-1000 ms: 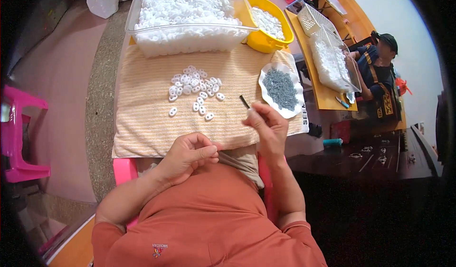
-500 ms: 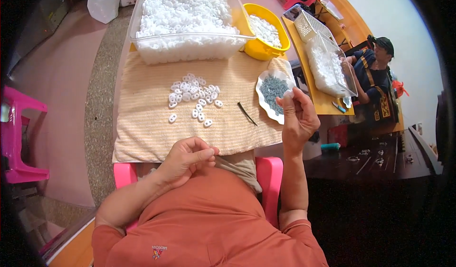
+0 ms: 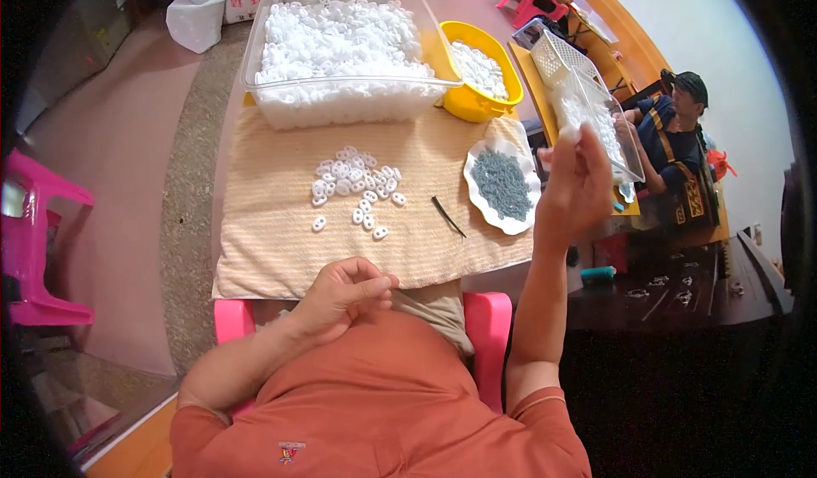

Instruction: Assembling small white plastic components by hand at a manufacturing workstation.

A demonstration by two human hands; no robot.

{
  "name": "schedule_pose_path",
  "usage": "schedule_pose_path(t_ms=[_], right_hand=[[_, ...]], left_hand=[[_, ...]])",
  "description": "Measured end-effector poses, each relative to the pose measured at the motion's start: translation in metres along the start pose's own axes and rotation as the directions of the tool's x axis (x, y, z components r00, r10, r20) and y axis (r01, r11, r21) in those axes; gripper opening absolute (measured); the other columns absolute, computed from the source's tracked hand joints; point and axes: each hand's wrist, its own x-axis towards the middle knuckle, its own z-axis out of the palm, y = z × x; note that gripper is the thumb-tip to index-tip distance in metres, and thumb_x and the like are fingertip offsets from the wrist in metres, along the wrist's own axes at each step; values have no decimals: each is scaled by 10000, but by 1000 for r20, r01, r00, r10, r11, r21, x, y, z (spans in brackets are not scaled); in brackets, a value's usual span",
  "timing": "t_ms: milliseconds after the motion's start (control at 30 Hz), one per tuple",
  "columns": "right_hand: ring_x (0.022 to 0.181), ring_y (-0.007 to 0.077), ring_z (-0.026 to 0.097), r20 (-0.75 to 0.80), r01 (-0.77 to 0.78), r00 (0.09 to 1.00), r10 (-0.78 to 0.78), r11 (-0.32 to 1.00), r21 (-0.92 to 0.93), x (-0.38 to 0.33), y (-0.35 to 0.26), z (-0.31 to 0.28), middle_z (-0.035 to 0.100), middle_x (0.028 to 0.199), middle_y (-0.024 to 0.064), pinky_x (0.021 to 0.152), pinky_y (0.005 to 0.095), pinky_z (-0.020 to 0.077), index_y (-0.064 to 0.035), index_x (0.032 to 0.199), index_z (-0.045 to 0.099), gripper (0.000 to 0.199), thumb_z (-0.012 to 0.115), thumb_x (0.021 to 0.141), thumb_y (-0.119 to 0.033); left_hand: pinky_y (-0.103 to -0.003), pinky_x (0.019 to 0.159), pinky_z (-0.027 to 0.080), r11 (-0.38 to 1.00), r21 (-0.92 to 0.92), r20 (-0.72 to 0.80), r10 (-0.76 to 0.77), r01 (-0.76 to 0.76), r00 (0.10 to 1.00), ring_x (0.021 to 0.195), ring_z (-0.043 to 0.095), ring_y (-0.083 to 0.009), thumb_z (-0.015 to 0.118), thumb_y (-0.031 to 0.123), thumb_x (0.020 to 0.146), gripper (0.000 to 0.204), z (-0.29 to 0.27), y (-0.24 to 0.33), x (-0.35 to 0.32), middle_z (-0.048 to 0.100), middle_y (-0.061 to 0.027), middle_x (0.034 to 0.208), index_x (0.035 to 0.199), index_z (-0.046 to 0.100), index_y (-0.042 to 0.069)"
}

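My right hand [image 3: 575, 187] is raised just past the right edge of the scalloped white dish [image 3: 529, 210], blurred by motion. Its fingertips pinch a white plastic piece [image 3: 568, 136] whose outline is smeared. Small grey-blue pieces [image 3: 500, 184] lie heaped in the dish. At the table's front edge my left hand [image 3: 349, 298] is closed, thumb against the curled fingers; whatever may be in it is hidden. Beyond it, several white two-holed oval pieces [image 3: 353, 176] lie loose on the striped towel [image 3: 264, 240]. A thin black tool [image 3: 447, 217] rests on the towel left of the dish.
A clear bin [image 3: 349, 95] full of white pieces stands at the back, beside a yellow bucket [image 3: 511, 104] holding more. A co-worker [image 3: 664, 129] sits at another table on the right with a clear bin [image 3: 625, 159]. A pink stool [image 3: 51, 248] stands left.
My right hand has moved up and right, away from over the dish, with the white piece in its fingers. My left hand has hardly moved. The view has shifted slightly.
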Motion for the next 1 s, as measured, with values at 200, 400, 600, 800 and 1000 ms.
schedule_pose_path(t_ms=[200, 400, 600, 800, 1000], right_hand=[[663, 201, 639, 196, -90, 971, 138, 967, -238, 54, 82, 53, 671, 799, 149, 645, 320, 510, 65, 984, 657, 343, 697, 824, -236], [662, 72, 568, 632, -371, 729, 265, 928, 39, -6, 80, 59, 640, 808, 21, 589, 218, 465, 27, 1060, 651, 217, 663, 861, -61], [695, 117, 603, 900, -267, 411, 145, 963, -33, -64, 30, 59, 645, 849, 74, 629, 259, 486, 19, 1008, 647, 205, 684, 816, -44], [772, 231, 650, 933, -108, 338, 120, 990, -88, -74, 24, 62, 630, 1003, 127, 701, 318, 503, -4, 1042, 642, 268, 687, 787, -69], [997, 299, 585, 946, 175, 322, -37, 984, -21, -80, 18, 71, 588, 1115, 113, 863, 372, 453, -43, 1073, 626, 305, 683, 793, -150]], left_hand=[[-275, 673, 554, 999, 45, -26, 23, -22, 999, 759, 643, -138, 654, 75, 868, 73, 3, 1, 0, 643, -104, 995, 905, 603, 38], [-275, 668, 557, 999, 28, -1, 37, -37, 999, 756, 644, -134, 651, 78, 874, 73, 1, 1, 1, 654, -91, 965, 911, 602, 39], [-271, 669, 553, 998, 41, -16, 39, -39, 999, 748, 640, -127, 650, 65, 873, 68, -2, 1, 2, 662, -88, 965, 915, 602, 41], [-255, 695, 543, 999, 29, -9, 38, -37, 999, 761, 624, -114, 664, 74, 867, 88, 0, 1, 1, 649, -75, 925, 912, 604, 29], [-254, 689, 541, 999, 27, -6, 33, -33, 999, 746, 623, -112, 666, 78, 866, 89, 0, 1, 0, 650, -74, 910, 912, 606, 31]])
